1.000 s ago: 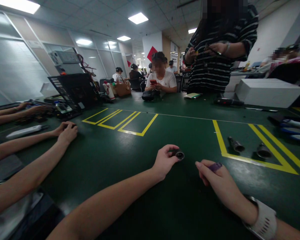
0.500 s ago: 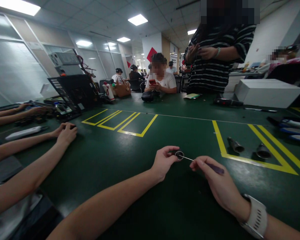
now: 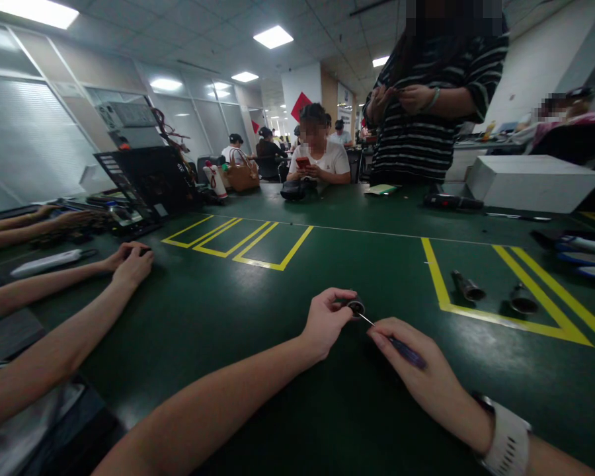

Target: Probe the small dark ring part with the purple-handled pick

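Note:
My left hand pinches a small dark metal ring and holds it down on the green table. My right hand grips a small purple-handled screwdriver. Its thin metal tip points up and left and meets the ring's right edge. A white watch sits on my right wrist.
Two dark cylindrical metal parts lie inside a yellow-taped box at the right. A neighbour's arms and hands rest at the left. A white box stands far right. A person in a striped top stands across the table.
My right hand turned the screwdriver from hidden in the fist to tip forward, then moved left and nearer, bringing the tip to the ring. My left hand has stayed put.

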### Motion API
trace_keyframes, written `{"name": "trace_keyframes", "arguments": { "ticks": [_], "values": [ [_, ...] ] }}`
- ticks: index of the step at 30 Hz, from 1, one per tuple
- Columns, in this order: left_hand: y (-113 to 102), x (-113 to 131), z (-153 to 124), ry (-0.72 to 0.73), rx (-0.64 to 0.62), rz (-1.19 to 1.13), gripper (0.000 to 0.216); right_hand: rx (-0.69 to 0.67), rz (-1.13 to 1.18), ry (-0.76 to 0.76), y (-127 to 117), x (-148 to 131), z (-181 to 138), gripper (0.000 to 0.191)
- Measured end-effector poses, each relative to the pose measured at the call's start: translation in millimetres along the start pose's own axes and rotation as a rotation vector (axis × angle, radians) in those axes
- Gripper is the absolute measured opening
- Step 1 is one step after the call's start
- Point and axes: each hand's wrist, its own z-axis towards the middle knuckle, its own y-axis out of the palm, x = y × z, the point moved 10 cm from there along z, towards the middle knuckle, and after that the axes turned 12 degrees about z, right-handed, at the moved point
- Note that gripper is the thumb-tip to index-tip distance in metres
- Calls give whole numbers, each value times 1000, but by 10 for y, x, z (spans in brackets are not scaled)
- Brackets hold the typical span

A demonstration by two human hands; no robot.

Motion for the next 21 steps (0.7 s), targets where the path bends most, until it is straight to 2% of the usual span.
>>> {"name": "trace_keyframes", "arguments": {
  "ticks": [4,12,14,18,21],
  "values": [
    [-28,13,1,8,50,16,18,-33,-53,-57,43,-38,-9,15],
    [-5,-2,30,34,12,26,17,-36,-45,-38,55,-19,-26,14],
    [-1,-8,34,29,4,36,16,24,34,23,-30,35,-30,16],
    [14,-38,23,-30,-29,56,18,311,422,229,-351,322,-66,34],
    [22,-30,2,-61,-48,80,20,385,566,328,-436,482,-56,46]
  ]
}}
